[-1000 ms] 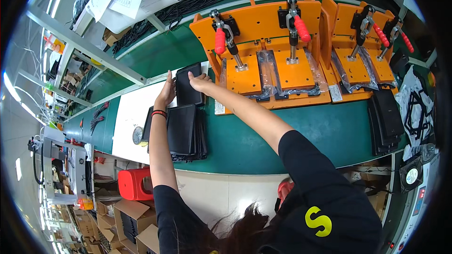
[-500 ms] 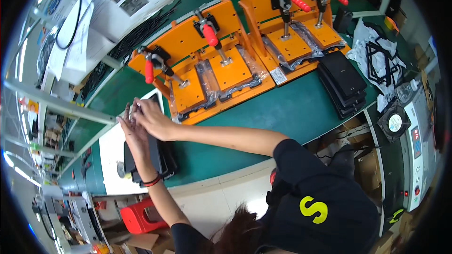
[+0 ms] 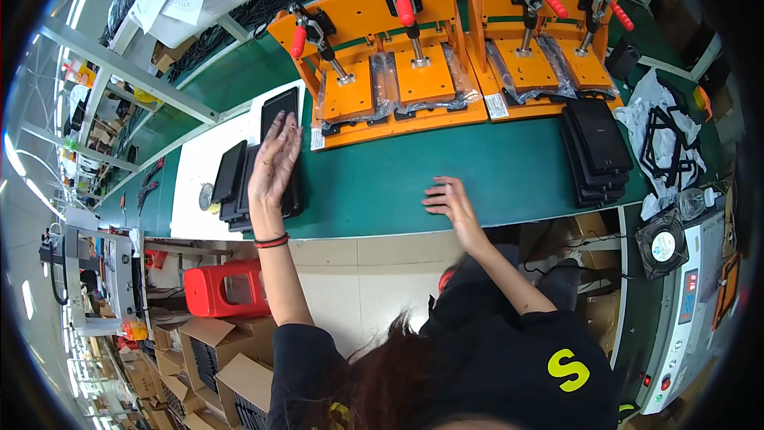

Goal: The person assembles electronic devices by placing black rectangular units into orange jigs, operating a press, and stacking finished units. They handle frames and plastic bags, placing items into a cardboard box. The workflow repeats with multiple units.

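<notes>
Tray [image 3: 278, 105] partly hidden behind outstretched, empty left fingers [image 3: 290, 134]; right fingers [image 3: 453, 185] spread, empty.

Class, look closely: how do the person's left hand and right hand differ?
The left hand overlaps the flat black pieces in view; the right hand appears against the green tabletop. The left hand points away from the body, the right hand mostly leftward. The left wears a red-and-black wristband; the right shows none. Both look empty.
</notes>
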A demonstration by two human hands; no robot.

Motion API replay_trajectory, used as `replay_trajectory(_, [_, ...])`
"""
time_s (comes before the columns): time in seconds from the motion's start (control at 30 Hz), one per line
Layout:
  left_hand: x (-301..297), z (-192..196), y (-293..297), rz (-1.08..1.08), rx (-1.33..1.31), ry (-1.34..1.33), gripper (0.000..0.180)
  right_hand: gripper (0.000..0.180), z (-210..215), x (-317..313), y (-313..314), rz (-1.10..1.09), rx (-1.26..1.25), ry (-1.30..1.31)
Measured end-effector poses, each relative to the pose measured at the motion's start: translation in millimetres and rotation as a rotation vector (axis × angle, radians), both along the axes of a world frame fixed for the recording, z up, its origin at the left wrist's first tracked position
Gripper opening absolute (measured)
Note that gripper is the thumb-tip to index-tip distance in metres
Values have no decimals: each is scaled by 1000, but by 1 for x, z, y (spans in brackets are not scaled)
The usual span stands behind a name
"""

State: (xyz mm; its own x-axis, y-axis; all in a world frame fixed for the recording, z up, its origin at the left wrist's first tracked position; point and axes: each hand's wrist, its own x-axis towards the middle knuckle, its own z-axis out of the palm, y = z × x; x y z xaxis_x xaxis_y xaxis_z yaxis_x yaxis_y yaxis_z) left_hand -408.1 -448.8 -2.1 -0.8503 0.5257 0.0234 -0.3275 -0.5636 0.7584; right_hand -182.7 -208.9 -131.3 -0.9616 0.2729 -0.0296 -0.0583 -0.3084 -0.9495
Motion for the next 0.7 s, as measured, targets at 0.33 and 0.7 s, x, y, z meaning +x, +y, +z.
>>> replay_trajectory(0.33, [130,-31,2,194,-156,-94,49,37,13,65,18,-19,135,-52])
replay_trajectory(0.7, [242,-15,-66,406,-418,-55,49,38,6,72,13,24,137,-14])
